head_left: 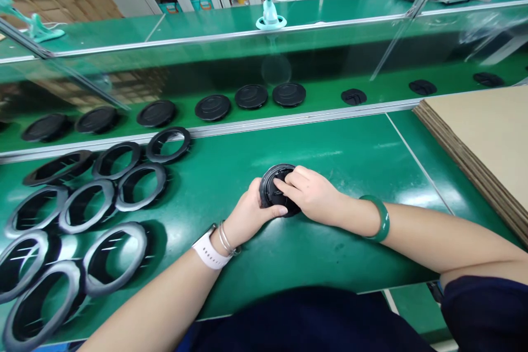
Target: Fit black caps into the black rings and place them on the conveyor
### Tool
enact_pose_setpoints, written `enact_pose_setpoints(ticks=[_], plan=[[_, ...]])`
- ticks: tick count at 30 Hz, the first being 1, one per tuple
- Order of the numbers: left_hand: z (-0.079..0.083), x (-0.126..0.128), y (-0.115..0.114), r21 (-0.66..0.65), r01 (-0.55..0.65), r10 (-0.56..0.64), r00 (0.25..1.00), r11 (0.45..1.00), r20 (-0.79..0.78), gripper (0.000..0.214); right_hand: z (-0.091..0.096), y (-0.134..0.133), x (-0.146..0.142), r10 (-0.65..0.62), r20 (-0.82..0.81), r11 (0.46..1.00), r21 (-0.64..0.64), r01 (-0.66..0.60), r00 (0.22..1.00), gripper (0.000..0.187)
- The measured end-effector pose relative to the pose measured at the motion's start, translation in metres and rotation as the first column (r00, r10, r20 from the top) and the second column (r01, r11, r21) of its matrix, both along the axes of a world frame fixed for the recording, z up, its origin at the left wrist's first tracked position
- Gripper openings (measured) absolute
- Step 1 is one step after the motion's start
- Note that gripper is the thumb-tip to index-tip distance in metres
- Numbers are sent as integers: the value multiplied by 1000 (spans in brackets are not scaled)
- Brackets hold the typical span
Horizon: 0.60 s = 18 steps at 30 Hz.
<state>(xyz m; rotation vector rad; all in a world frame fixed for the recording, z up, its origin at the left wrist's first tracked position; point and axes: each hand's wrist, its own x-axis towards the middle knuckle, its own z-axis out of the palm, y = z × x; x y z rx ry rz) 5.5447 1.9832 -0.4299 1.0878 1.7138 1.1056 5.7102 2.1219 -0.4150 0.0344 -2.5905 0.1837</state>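
A round black plastic part (270, 191) with a ridged rim is held up a little in front of me, over the green table. Wrapped round its left side is my left hand (259, 206), the thumb lying across the lower edge. From the right, my right hand (307, 192) reaches into the part's open face, its fingers bent and pressing on the inside. Those fingertips are partly hidden, so whether they pinch a smaller piece cannot be made out.
Several black rings (88, 206) lie on the green table (330, 165) at left. Beyond a metal rail, black round discs (212, 107) and smaller black pieces (353, 97) form a row. Cardboard sheets (482, 137) are stacked at right. A fan (270, 11) stands on the shelf behind.
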Motion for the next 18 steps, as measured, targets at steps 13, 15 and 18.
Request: enact_pose_setpoints(ticks=[13, 15, 18], plan=[[10, 7, 2, 13, 21, -23, 985, 1000, 173, 66, 11, 8, 1, -164, -125, 928, -357, 110, 978, 24], [10, 7, 1, 15, 17, -19, 983, 1000, 184, 65, 7, 12, 0, -297, -62, 779, -593, 204, 953, 27], [8, 5, -1, 18, 21, -23, 993, 1000, 114, 66, -2, 17, -4, -274, 133, 580, -767, 273, 953, 18]])
